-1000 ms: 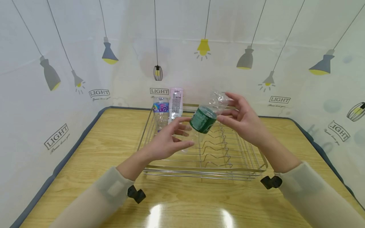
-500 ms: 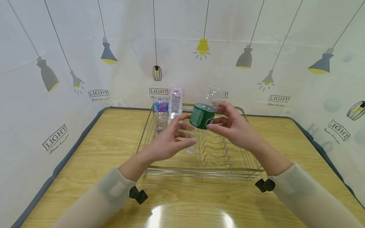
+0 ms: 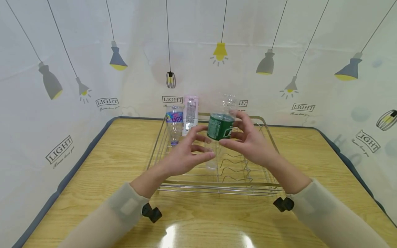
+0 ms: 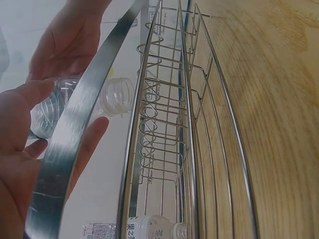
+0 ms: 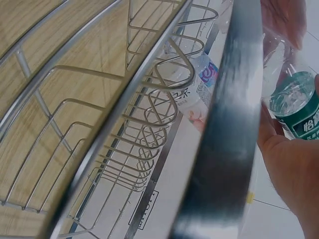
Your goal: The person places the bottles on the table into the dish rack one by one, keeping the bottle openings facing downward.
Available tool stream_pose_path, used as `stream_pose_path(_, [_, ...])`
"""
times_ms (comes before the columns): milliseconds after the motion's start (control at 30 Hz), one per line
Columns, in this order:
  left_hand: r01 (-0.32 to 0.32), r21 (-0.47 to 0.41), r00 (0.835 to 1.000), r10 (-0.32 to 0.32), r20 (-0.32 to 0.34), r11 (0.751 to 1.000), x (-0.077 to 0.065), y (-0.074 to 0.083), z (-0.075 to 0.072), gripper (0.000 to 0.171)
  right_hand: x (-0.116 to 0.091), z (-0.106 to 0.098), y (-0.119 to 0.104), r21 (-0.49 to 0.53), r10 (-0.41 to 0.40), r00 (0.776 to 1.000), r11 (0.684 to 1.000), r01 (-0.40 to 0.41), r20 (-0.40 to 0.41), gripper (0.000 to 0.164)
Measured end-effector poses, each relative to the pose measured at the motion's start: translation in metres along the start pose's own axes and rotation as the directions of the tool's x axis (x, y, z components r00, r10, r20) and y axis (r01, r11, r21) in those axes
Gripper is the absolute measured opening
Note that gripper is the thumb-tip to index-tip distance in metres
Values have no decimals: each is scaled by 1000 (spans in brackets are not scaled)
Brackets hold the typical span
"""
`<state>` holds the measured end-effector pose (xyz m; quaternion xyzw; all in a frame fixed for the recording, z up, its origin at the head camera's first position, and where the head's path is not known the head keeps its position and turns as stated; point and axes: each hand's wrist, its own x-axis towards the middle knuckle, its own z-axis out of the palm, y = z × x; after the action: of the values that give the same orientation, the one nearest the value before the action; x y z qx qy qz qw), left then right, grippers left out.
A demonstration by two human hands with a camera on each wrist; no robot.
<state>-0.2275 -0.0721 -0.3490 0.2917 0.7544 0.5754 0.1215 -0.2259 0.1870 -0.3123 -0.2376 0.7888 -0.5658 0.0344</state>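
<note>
A clear plastic bottle [image 3: 221, 125] with a green label is held upside down above the wire dish rack [image 3: 217, 184], its neck pointing down and no cap showing. My right hand [image 3: 252, 143] grips it around the label from the right. My left hand [image 3: 186, 151] has its fingers and thumb curved around the bottle's shoulder from the left. In the left wrist view the open threaded mouth of the bottle [image 4: 117, 97] shows beyond the rack's rim. The right wrist view shows the green label close to my right hand [image 5: 289, 164].
In the rack's back left corner, a clear bottle [image 3: 174, 119] with a blue and purple label stands neck down. Beside it stands a pink and white bottle [image 3: 190, 115]. The rack sits on a wooden table [image 3: 108, 158] before a lamp-patterned backdrop [image 3: 198, 41].
The bottle has turned from a slant to nearly upright, neck down. My right hand has moved left and slightly down, onto the label. The left hand has hardly moved.
</note>
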Motion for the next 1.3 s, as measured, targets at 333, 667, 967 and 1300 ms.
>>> stream_pose_path(333, [-16, 2, 1000, 16, -10, 1000, 0, 2, 1, 82, -1, 2, -4, -43, 5, 1000, 999, -5, -12, 92])
stream_pose_path(667, [16, 19, 1000, -15, -19, 1000, -3, 1, -1, 77, 0, 1, -7, -54, -14, 1000, 998, 13, -22, 92])
stream_pose_path(967, [1, 133, 998, 7, -60, 991, -29, -4, -19, 62, 5, -15, -18, -98, -39, 995, 995, 30, -91, 91])
stream_pose_path(1300, [-16, 291, 973, 82, -216, 957, -68, -8, -56, 52, 11, -35, -25, -144, -33, 990, 989, 13, -138, 91])
